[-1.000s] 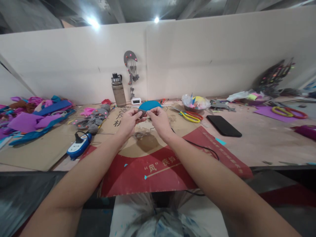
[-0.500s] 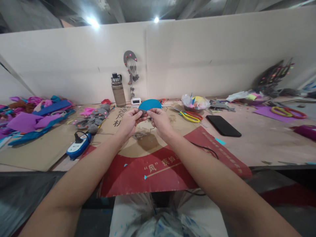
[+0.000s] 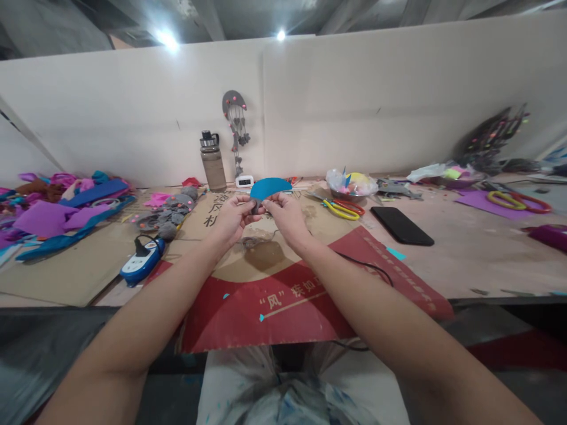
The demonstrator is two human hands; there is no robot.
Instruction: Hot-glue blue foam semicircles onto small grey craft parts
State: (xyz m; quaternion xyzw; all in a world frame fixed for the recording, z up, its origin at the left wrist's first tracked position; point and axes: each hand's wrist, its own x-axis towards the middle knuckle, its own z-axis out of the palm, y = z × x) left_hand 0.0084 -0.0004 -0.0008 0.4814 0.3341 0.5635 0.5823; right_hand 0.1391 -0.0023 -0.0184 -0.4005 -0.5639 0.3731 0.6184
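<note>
Just above the cardboard, my left hand (image 3: 234, 217) pinches a small dark grey piece (image 3: 255, 208) that looks like felt. My right hand (image 3: 287, 217) is closed at the same piece, thumb and forefinger pressed together at its right end. Most of the piece is covered by fingers. Directly behind the fingertips shows a blue rounded felt sheet (image 3: 270, 187); whether it touches the hands I cannot tell. Below both hands lies the red and brown cardboard (image 3: 248, 330) with printed characters.
Yellow- and orange-handled scissors (image 3: 343, 210), a bowl of bagged bits (image 3: 351, 184) and a black phone (image 3: 401, 225) lie to the right. On the left are grey felt pieces (image 3: 166, 215), a blue power socket (image 3: 142, 262) and a colourful felt heap (image 3: 66, 206). A bottle (image 3: 213, 165) stands behind.
The right fingers have shifted slightly, and a bit more of the grey piece shows beside the left thumb. Otherwise things stay where they were.
</note>
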